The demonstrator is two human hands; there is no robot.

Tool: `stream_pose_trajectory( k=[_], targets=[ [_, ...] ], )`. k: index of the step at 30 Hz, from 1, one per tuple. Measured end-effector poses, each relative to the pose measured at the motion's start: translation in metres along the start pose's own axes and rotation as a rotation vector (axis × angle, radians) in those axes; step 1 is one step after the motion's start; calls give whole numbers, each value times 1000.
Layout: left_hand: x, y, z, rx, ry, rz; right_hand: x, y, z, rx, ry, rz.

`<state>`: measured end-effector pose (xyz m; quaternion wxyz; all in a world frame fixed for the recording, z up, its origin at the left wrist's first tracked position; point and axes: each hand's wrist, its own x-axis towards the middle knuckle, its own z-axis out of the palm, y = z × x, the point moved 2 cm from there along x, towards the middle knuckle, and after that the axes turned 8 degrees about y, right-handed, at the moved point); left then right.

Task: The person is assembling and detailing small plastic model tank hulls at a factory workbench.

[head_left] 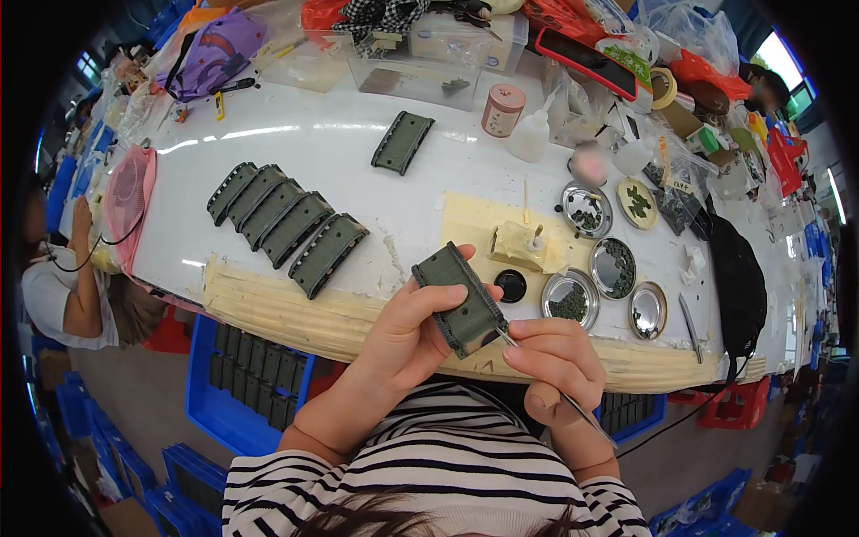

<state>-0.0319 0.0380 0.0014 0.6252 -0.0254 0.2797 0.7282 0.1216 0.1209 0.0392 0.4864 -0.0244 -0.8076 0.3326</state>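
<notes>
Green plastic, a ribbed tank-hull part [459,300], is gripped in the left hand [407,336] above the near edge of the table [295,148]. Thin metal tweezers [555,385] are pinched in the right hand [557,358], with the tip at the part's lower end. If the tip is pushed too hard, the part could be scratched, or it could slip and be dropped toward the blue crate [219,407] below it.

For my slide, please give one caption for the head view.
Left hand holds a green part; right hand applies tweezers.
</notes>
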Motion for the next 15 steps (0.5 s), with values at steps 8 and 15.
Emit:
stream_pose_trajectory(
  k=[8,15],
  targets=[
    [-1,-3,6,17,68,32,0,6,-1,33,23,-5],
    [1,-6,-2,-28,-4,4,-5,7,0,61,48,-11]
  ],
)
